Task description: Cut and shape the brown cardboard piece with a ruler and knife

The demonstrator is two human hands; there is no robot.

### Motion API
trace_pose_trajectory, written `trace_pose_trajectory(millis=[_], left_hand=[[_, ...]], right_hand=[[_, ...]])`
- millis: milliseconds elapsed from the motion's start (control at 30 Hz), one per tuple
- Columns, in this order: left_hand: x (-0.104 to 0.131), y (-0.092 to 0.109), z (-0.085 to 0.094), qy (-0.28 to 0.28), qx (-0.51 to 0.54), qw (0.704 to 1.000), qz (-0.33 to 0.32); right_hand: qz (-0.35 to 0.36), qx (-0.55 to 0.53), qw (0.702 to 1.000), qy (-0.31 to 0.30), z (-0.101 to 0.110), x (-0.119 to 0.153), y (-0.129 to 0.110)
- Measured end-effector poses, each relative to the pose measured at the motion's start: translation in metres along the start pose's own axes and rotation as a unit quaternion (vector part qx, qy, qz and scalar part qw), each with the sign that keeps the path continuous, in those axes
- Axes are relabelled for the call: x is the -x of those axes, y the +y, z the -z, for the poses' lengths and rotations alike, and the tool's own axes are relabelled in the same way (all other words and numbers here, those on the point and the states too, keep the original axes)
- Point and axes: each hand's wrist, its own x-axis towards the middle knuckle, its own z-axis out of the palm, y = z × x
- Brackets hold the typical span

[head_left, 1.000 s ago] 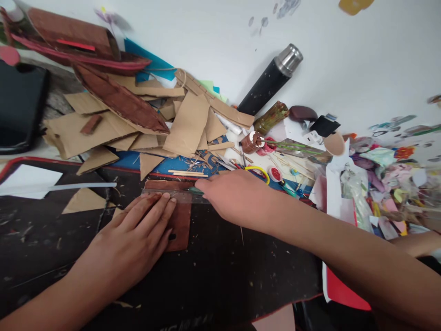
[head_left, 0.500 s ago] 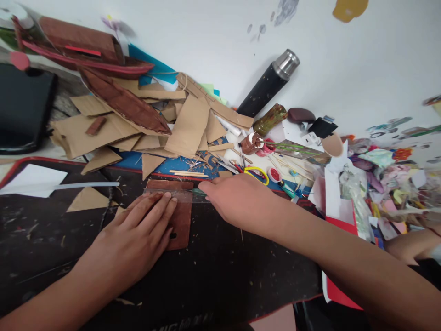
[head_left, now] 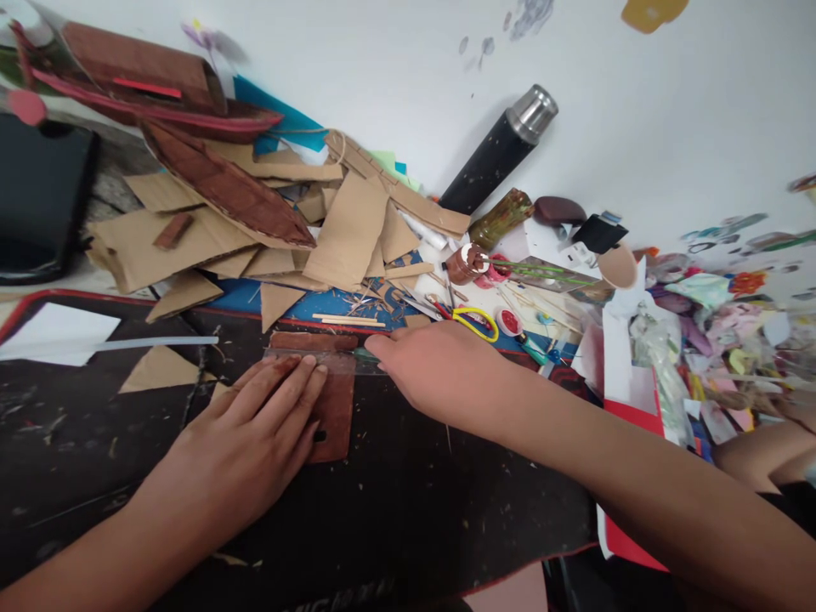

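My left hand (head_left: 255, 425) lies flat, fingers stretched out, pressing a clear plastic ruler (head_left: 341, 364) onto a brown-painted piece of cardboard (head_left: 335, 416). A small dark hole shows in that piece near my fingers. Beyond the ruler's far edge a narrow brown strip (head_left: 312, 341) of the cardboard shows. At the ruler's right end my right hand (head_left: 427, 361) is closed around a slim tool with a greenish tip part (head_left: 365, 352), apparently a craft knife; most of it is hidden by the hand.
Cardboard scraps (head_left: 348, 229) and a brown model boat hull (head_left: 223, 183) lie at the back. Yellow-handled scissors (head_left: 475, 325), a paint pot (head_left: 508, 321) and a black flask (head_left: 490, 161) are behind my right hand. A red-and-white box (head_left: 631, 416) stands right; another person's arm (head_left: 758, 442) shows beyond.
Both hands hold nearly the same place on the ruler and cardboard. The view has shifted very slightly; nothing was picked up or let go.
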Motion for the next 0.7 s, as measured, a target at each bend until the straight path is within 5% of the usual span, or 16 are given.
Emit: trace_pose_trajectory(millis=[533, 700], left_hand=[[0.008, -0.001, -0.005, -0.031, -0.009, 0.999, -0.025], [0.013, 0.007, -0.012, -0.035, 0.028, 0.998, 0.038]], right_hand=[[0.035, 0.005, 0.998, -0.046, 0.022, -0.013, -0.007], [0.053, 0.028, 0.998, -0.009, 0.024, -0.015, -0.015]])
